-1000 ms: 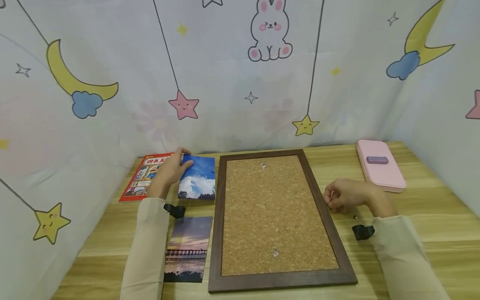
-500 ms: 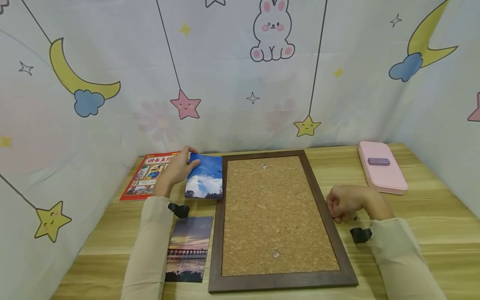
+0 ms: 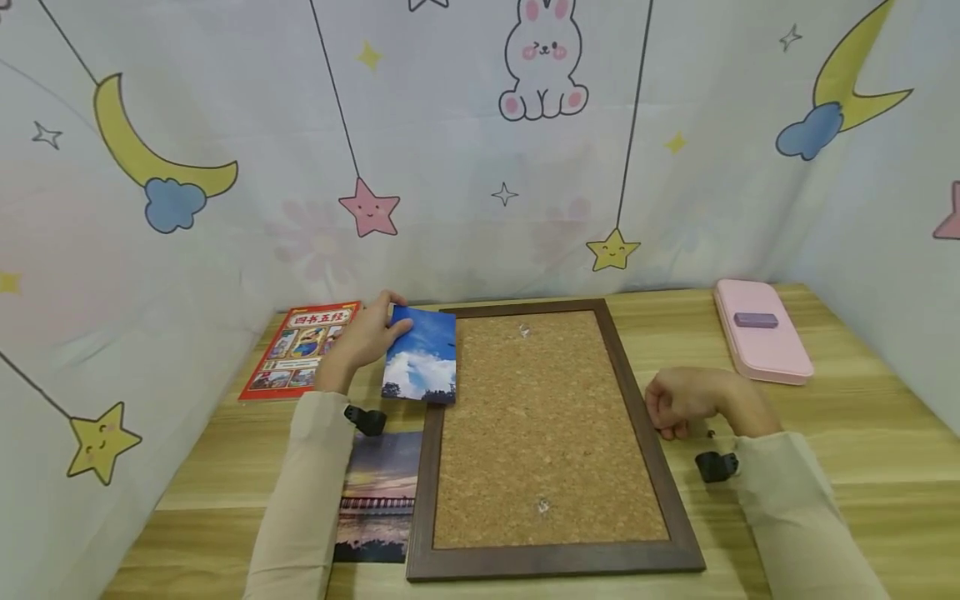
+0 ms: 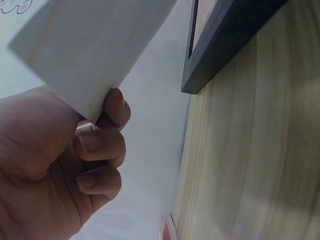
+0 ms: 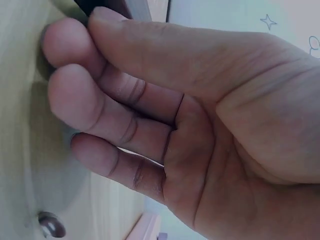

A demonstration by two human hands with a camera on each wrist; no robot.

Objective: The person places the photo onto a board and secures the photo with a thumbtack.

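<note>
My left hand (image 3: 369, 332) pinches a blue-sky photo (image 3: 420, 362) by its left side, thumb on the picture face. The left wrist view shows the photo's white back (image 4: 95, 45). Its right edge overlaps the brown-framed corkboard (image 3: 555, 425) at the upper left. At the board's right side, my right hand (image 3: 686, 396) has curled fingers, the thumb and index finger gripping the frame edge (image 5: 125, 9). Two small clear pieces, one near the top (image 3: 525, 331) and one near the bottom (image 3: 543, 507), sit on the cork.
A sunset bridge photo (image 3: 378, 508) lies left of the board, beside the left sleeve. Behind the left hand is a red-bordered booklet (image 3: 281, 358). A pink case (image 3: 761, 346) with a purple bar lies at the back right. A small dark shiny object (image 5: 51, 225) rests near the right hand.
My left hand has carried the sky photo rightward from beside the board to over its left edge. The corkboard has shifted slightly left, covering part of the sunset photo's edge.
</note>
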